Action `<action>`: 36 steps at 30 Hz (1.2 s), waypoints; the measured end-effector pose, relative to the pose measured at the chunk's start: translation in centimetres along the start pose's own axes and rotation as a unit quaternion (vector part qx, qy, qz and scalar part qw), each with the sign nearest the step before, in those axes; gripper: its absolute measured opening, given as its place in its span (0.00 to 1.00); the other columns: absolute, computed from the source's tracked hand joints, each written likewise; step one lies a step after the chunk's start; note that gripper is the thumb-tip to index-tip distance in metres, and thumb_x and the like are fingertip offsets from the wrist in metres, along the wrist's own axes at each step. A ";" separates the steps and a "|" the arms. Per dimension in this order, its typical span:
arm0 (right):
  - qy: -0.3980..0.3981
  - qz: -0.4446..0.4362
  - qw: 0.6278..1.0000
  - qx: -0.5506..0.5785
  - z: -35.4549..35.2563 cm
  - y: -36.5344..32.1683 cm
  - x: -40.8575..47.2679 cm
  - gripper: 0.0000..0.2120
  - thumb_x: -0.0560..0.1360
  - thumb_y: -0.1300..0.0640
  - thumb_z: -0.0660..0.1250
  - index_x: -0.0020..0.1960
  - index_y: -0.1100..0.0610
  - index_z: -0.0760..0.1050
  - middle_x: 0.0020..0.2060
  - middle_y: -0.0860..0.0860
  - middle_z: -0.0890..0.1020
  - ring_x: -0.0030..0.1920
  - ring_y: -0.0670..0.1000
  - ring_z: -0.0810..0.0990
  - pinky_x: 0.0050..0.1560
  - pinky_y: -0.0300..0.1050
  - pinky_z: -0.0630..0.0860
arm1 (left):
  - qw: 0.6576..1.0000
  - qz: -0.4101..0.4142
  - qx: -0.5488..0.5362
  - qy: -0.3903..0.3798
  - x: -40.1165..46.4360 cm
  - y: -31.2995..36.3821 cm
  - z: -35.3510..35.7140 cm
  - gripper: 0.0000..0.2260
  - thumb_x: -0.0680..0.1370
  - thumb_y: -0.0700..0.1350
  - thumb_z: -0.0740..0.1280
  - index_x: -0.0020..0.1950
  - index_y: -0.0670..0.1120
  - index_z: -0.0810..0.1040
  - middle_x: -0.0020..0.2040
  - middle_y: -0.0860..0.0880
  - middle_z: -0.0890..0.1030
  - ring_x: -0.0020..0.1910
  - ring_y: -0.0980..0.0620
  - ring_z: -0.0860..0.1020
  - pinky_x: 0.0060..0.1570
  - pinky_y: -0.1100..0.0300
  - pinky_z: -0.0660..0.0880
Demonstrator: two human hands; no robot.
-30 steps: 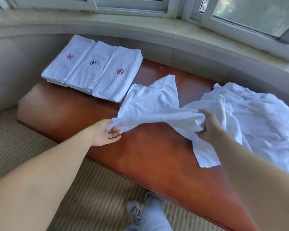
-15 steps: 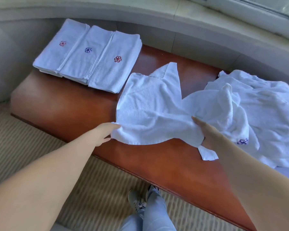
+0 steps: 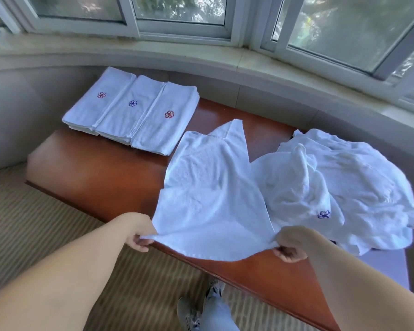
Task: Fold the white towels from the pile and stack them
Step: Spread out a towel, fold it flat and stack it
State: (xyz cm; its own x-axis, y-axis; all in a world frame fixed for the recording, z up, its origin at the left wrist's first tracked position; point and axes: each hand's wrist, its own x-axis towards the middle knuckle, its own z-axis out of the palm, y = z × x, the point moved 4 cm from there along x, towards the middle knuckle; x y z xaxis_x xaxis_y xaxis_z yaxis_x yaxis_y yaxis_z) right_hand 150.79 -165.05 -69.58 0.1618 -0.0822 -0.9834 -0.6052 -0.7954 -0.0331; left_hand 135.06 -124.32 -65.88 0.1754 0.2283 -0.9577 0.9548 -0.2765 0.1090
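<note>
Left hand: your left hand (image 3: pixel 139 236) pinches the near left corner of the white towel (image 3: pixel 210 194), fingers curled under the hem, at the front edge of the bench top.
Right hand: your right hand (image 3: pixel 290 244) grips the near right corner of the same towel, fingers curled beneath the cloth, also at the front edge.
Towel in hand: it lies spread on the wooden bench (image 3: pixel 93 173) from the front edge toward the back; its near hem sags between your hands and overhangs the front edge. One far corner is folded up into a point.
Unfolded pile: the crumpled towel pile (image 3: pixel 359 185) occupies the right end of the bench top, just beside the held towel and touching it. A blue flower emblem (image 3: pixel 323 214) shows on the pile's near side.
Folded towels: three folded towels (image 3: pixel 132 111) lie side by side, overlapping, at the back left corner, each resting on further folded layers. Emblems read red, blue, red from left to right.
Surroundings: a stone window ledge (image 3: pixel 201 60) runs behind the bench; striped carpet (image 3: pixel 34 223) lies below; your shoe (image 3: pixel 189 314) shows under the front edge.
</note>
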 end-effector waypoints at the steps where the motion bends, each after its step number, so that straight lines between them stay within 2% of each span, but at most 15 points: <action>1: -0.029 0.033 0.997 -0.066 0.2 1.1 -0.5 0.05 0.80 0.60 0.68 0.45 0.55 0.76 0.26 0.48 0.75 0.27 0.44 0.75 0.29 0.36 0.73 | 0.999 -0.019 0.049 -0.011 0.3 -1.0 0.4 0.08 0.80 0.33 0.65 0.42 0.40 0.77 0.34 0.46 0.77 0.32 0.54 0.75 0.50 0.58 0.83; 3: -0.093 0.088 0.983 -0.131 0.2 2.4 -1.8 0.04 0.77 0.58 0.74 0.44 0.56 0.81 0.29 0.47 0.74 0.29 0.44 0.73 0.30 0.35 0.72 | 0.991 -0.071 0.108 -0.038 0.2 -2.1 0.7 0.12 0.80 0.34 0.64 0.36 0.42 0.78 0.29 0.49 0.76 0.28 0.58 0.74 0.43 0.64 0.82; 5: -0.121 0.101 0.980 -0.121 -0.3 1.6 -3.7 0.02 0.74 0.61 0.74 0.46 0.58 0.82 0.32 0.48 0.75 0.31 0.45 0.75 0.32 0.37 0.72 | 0.991 -0.085 0.089 -0.057 -0.6 -1.7 0.0 0.13 0.80 0.36 0.64 0.35 0.43 0.77 0.30 0.51 0.75 0.26 0.59 0.73 0.40 0.66 0.81; 8: -0.077 0.022 0.996 0.029 -1.4 -3.3 -7.7 0.03 0.78 0.64 0.64 0.51 0.61 0.76 0.34 0.55 0.80 0.33 0.52 0.82 0.36 0.43 0.81 | 0.987 0.012 -0.146 -0.068 -3.8 2.5 -3.1 0.05 0.79 0.36 0.67 0.44 0.43 0.79 0.32 0.49 0.78 0.24 0.58 0.72 0.42 0.60 0.82; 10: 0.003 -0.124 0.974 0.190 -3.5 -8.6 -11.1 0.05 0.81 0.64 0.61 0.55 0.63 0.74 0.44 0.60 0.82 0.41 0.58 0.84 0.41 0.50 0.85 | 0.938 0.151 -0.312 -0.020 -7.0 7.5 -6.4 0.05 0.76 0.34 0.72 0.47 0.43 0.80 0.32 0.48 0.79 0.26 0.56 0.74 0.44 0.57 0.83; 13: 0.043 -0.368 0.855 0.362 -6.9 -16.7 -18.7 0.07 0.83 0.63 0.61 0.59 0.61 0.73 0.56 0.59 0.78 0.50 0.57 0.81 0.49 0.54 0.82 | 0.802 0.323 -0.500 0.051 -12.7 14.4 -11.6 0.05 0.79 0.35 0.69 0.53 0.43 0.78 0.42 0.44 0.82 0.36 0.51 0.79 0.47 0.55 0.83; 17: -0.019 -0.502 0.687 0.525 -11.0 -21.4 -29.5 0.18 0.81 0.61 0.63 0.70 0.59 0.73 0.60 0.59 0.81 0.58 0.59 0.83 0.57 0.57 0.82 | 0.675 0.443 -0.587 0.068 -21.7 19.3 -17.5 0.02 0.83 0.45 0.67 0.53 0.47 0.76 0.51 0.47 0.78 0.40 0.51 0.79 0.43 0.58 0.83; 19: -0.033 -0.551 0.638 0.537 -12.5 -21.4 -34.3 0.17 0.80 0.60 0.63 0.69 0.57 0.75 0.57 0.56 0.83 0.54 0.56 0.84 0.55 0.51 0.83 | 0.631 0.473 -0.611 0.072 -26.1 20.2 -19.7 0.04 0.83 0.47 0.67 0.54 0.47 0.75 0.54 0.46 0.77 0.42 0.51 0.78 0.41 0.59 0.83; 21: -0.048 -0.580 0.604 0.544 -13.2 -20.6 -37.7 0.14 0.79 0.61 0.62 0.63 0.57 0.77 0.52 0.55 0.85 0.49 0.56 0.86 0.51 0.48 0.84 | 0.614 0.501 -0.606 0.073 -29.7 20.3 -20.8 0.05 0.83 0.46 0.67 0.55 0.46 0.75 0.51 0.44 0.79 0.42 0.51 0.79 0.36 0.60 0.82; 23: -0.038 -0.595 0.603 0.531 -13.2 -19.4 -39.3 0.13 0.79 0.62 0.60 0.61 0.58 0.77 0.49 0.56 0.85 0.46 0.56 0.86 0.50 0.48 0.84 | 0.624 0.506 -0.591 0.078 -31.4 19.6 -21.0 0.05 0.82 0.46 0.68 0.56 0.47 0.76 0.50 0.44 0.79 0.41 0.51 0.79 0.32 0.60 0.81; 27: 0.014 -0.567 0.647 0.509 -12.3 -16.4 -37.2 0.14 0.79 0.61 0.60 0.63 0.59 0.76 0.47 0.56 0.84 0.44 0.55 0.85 0.42 0.45 0.84 | 0.687 0.480 -0.539 0.091 -30.2 16.7 -18.9 0.08 0.82 0.47 0.69 0.59 0.48 0.76 0.55 0.46 0.76 0.40 0.50 0.77 0.34 0.60 0.83; 30: 0.099 -0.480 0.711 0.505 -10.7 -12.8 -31.9 0.06 0.78 0.62 0.63 0.54 0.56 0.75 0.45 0.55 0.79 0.40 0.54 0.81 0.32 0.43 0.81 | 0.730 0.441 -0.514 0.089 -26.0 13.0 -15.0 0.05 0.81 0.46 0.69 0.56 0.49 0.76 0.50 0.47 0.77 0.38 0.51 0.79 0.34 0.59 0.83; 32: 0.133 -0.411 0.769 0.470 -8.7 -9.9 -27.2 0.04 0.78 0.63 0.61 0.50 0.58 0.74 0.42 0.56 0.78 0.38 0.54 0.80 0.31 0.43 0.81 | 0.765 0.398 -0.498 0.094 -21.9 9.8 -11.6 0.07 0.81 0.44 0.69 0.59 0.47 0.78 0.53 0.47 0.78 0.45 0.49 0.80 0.42 0.57 0.82; 34: 0.173 -0.343 0.822 0.419 -6.7 -6.9 -22.3 0.03 0.80 0.61 0.60 0.52 0.58 0.72 0.40 0.57 0.78 0.36 0.53 0.79 0.27 0.40 0.80 | 0.810 0.343 -0.465 0.100 -17.7 6.5 -8.1 0.05 0.81 0.43 0.69 0.57 0.46 0.78 0.56 0.48 0.78 0.48 0.48 0.80 0.46 0.55 0.80; 36: 0.207 -0.305 0.851 0.375 -4.5 -4.5 -18.3 0.03 0.81 0.61 0.60 0.54 0.56 0.70 0.38 0.56 0.76 0.33 0.53 0.78 0.24 0.39 0.78 | 0.856 0.289 -0.414 0.115 -13.8 3.6 -5.0 0.09 0.81 0.42 0.69 0.61 0.45 0.77 0.57 0.47 0.77 0.50 0.48 0.78 0.49 0.52 0.81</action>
State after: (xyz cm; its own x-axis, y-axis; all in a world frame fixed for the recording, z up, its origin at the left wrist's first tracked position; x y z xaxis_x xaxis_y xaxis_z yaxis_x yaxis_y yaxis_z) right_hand 154.09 -162.71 -50.64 0.7904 -0.1184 -0.6011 -0.6125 -0.1725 -0.7714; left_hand 137.26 -123.75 -50.98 0.6279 0.4799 -0.6128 0.5187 0.3290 0.7891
